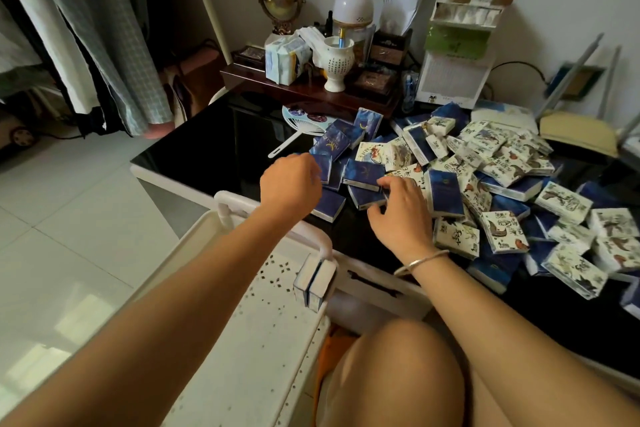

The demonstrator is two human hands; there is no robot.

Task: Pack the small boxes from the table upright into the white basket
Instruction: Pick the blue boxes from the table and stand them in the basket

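The small boxes (502, 156) lay heaped, mostly flat, on the black counter (214, 149) at mid-right of the frame. The right hand (401, 208) was the nearer, its finger and thumb curled about the end of a blue box (363, 199) whose long axis ran left to right. The left hand (291, 184) hung knuckles-up over the pile's left edge. Its fingers were hidden, so its grip could not be told. The white basket (249, 322) sat at lower left, with two upright boxes (315, 282) at its right rim.

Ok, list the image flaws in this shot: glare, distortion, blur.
Head view: glare on the floor tiles at left; wide-angle stretch toward the edges, forearms looming; glossy black table reads dark; small boxes at far right soft; left hand slightly smeared.
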